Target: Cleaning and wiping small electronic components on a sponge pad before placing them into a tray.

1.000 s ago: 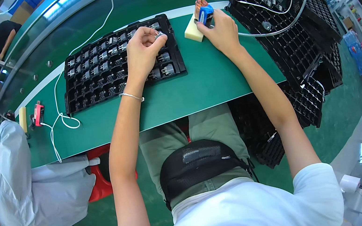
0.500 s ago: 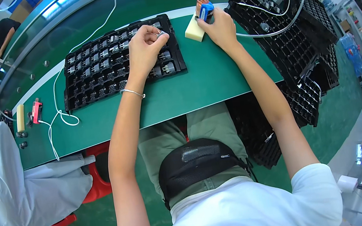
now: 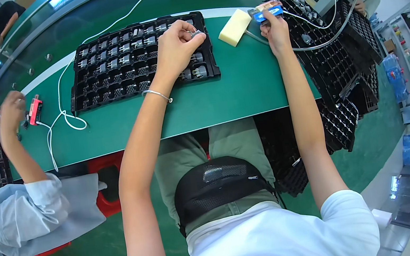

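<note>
My left hand [image 3: 177, 46] is closed in a pinch on a small grey part [image 3: 196, 34], above the right end of a black compartment tray [image 3: 119, 92]. Rows of small dark parts with metal pins sit in this tray, and some nearer pockets look bare. To the right, my right hand [image 3: 276, 33] grips a blue and orange handheld device [image 3: 268, 13]; its exact kind does not show. Just left of that device, on the green table, lies a pale yellow block [image 3: 235, 27].
Stacked black trays [image 3: 330, 54] lean at the table's right side, with a grey hose [image 3: 318, 47] across them. At left, a red device [image 3: 35, 110] with a white cable [image 3: 61, 105] lies near a co-worker's arm [image 3: 18, 136]. Small parts sit on the line behind.
My right hand has moved right, off the yellow block, and the blue and orange device has turned sideways. My left hand still pinches its part. A co-worker's arm has come up at left.
</note>
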Demonstrator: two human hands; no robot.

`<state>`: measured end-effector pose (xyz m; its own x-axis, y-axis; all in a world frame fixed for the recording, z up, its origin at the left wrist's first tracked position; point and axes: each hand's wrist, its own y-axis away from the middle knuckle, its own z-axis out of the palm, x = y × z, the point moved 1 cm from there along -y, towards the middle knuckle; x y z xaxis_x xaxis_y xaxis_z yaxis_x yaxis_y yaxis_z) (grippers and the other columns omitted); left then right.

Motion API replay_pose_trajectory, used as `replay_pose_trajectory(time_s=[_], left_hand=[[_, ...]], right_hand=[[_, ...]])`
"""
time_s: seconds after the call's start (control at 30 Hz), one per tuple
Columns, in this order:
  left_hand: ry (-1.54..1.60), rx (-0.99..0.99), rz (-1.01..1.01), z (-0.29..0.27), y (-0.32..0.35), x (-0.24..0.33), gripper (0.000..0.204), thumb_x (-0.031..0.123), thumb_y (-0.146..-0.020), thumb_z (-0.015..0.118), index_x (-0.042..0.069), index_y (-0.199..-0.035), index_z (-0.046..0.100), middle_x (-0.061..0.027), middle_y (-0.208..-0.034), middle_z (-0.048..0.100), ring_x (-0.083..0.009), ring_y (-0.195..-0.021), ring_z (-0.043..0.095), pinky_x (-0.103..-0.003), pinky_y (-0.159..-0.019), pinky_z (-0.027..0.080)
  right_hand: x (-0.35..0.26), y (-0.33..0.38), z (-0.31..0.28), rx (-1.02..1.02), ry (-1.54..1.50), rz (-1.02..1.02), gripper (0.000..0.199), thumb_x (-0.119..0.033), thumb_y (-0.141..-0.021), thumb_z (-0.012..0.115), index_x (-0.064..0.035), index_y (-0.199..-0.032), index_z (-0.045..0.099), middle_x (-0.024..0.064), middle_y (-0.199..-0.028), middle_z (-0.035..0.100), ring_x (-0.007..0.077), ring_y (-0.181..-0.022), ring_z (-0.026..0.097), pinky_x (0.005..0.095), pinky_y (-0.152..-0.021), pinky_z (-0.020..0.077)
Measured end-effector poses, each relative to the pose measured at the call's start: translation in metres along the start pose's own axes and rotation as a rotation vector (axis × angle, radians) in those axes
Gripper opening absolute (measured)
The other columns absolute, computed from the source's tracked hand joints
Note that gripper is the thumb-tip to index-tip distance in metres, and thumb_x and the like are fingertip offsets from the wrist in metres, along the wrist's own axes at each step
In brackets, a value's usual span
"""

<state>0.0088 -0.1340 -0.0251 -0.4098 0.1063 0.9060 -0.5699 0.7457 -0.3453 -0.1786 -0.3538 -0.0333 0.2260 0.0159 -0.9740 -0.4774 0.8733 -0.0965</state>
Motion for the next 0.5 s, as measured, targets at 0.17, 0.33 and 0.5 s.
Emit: replay_pose_trajectory(time_s=[0.17, 0.33, 0.5], left_hand=[[-0.037, -0.012, 0.009, 0.000, 0.001, -0.002, 0.027, 0.021, -0.075, 0.075, 0.000, -0.087, 0.064, -0.0054, -0.063, 0.063, -0.0119, -0.058, 0.058, -0.026, -0.059, 0.048], [-0.041, -0.014, 0.026, 0.002, 0.001, 0.001, 0.027, 0.021, -0.075, 0.075, 0.000, -0.087, 0.064, -0.0054, -0.063, 0.063, -0.0122, -0.058, 0.058, -0.027, -0.058, 0.047], [-0.040, -0.023, -0.010, 0.002, 0.002, 0.003, 0.025, 0.020, -0.075, 0.075, 0.001, -0.087, 0.063, -0.0046, -0.065, 0.063, -0.0099, -0.058, 0.057, -0.025, -0.058, 0.047]], right_hand=[[0.000, 0.014, 0.021, -0.006, 0.484, -0.466, 0.035, -0.011, -0.084, 0.071, 0.0037, -0.113, 0.057, 0.0072, -0.094, 0.066, 0.0097, -0.084, 0.062, 0.0219, -0.073, 0.0491], [-0.002, 0.022, 0.032, -0.009, 0.655, -0.527, 0.038, -0.014, -0.080, 0.074, 0.0012, -0.111, 0.060, 0.0023, -0.084, 0.064, 0.0065, -0.070, 0.058, 0.0226, -0.065, 0.0475], [-0.004, 0.022, 0.030, -0.030, 0.933, -0.543, 0.041, -0.028, -0.075, 0.076, -0.0002, -0.103, 0.064, 0.0019, -0.063, 0.053, 0.0069, -0.053, 0.043, 0.0253, -0.051, 0.0371]])
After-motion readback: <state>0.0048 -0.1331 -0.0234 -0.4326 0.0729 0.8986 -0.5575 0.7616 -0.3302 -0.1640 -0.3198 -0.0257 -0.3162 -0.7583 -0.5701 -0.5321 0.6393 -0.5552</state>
